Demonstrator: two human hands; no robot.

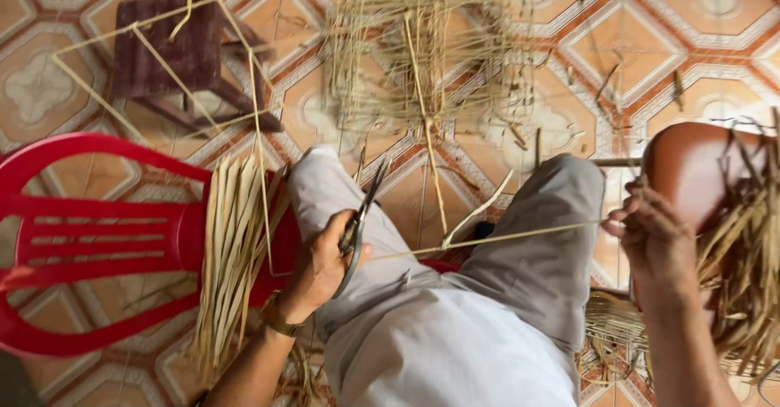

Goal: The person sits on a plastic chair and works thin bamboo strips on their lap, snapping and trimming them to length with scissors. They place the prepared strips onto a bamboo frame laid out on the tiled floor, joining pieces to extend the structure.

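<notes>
Our left hand [321, 265] grips scissors [357, 228] (blades up), meeting the thin straw strip [487, 240]. Our right hand [654, 236] pinches its far end, holding it taut across our lap beside the red chair [89, 228].

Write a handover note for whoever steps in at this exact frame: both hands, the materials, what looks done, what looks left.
Left hand: grips scissors, blades pointing up and away, over the lap.
Right hand: pinches one end of a thin straw strip that runs across the knees toward the scissors.
Materials: flat bundle of straight strips lies on the red plastic chair; loose stalks piled on the tiled floor ahead; tangled scraps at the right.
Done: a batch of strips lies stacked on the chair.
Left: the strip in hand; the floor pile looks unsorted.
</notes>
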